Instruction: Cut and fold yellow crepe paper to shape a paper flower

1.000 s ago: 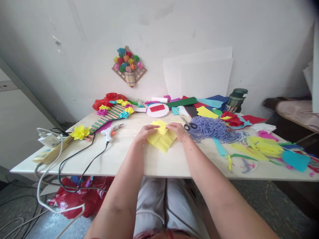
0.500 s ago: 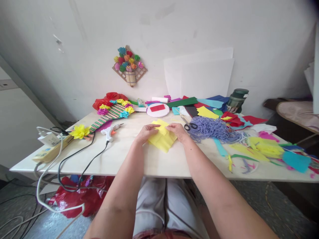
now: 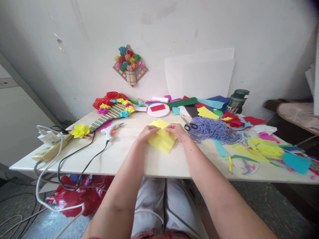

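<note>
Both hands met over a sheet of yellow crepe paper [image 3: 161, 142] that lay flat on the pale tabletop [image 3: 139, 159], close to the near edge and straight ahead of the person; the left hand [image 3: 147, 133] rested on the sheet's left corner with its fingers curled down onto the paper, pinching a folded-over flap; the right hand [image 3: 177, 131] pressed the sheet's upper right part, its fingers closed on the same flap, so that the two sets of fingertips nearly touched above the fold; just beyond the right hand lay black-handled scissors [image 3: 189, 125], beside a heap of purple yarn [image 3: 211, 129]; to the left of the sheet a white hot glue gun [image 3: 111, 130] lay on its side, its black cord [image 3: 82, 156] running off the near edge; farther left sat a power strip [image 3: 51, 151] and a yellow paper flower [image 3: 79, 131]; at the back stood a round white disc [image 3: 157, 110] with a red strip on it, stacked coloured paper sheets [image 3: 199, 104], and a dark green jar [image 3: 236, 98]; a woven wall plaque of paper flowers [image 3: 129, 66] hung above.
</note>
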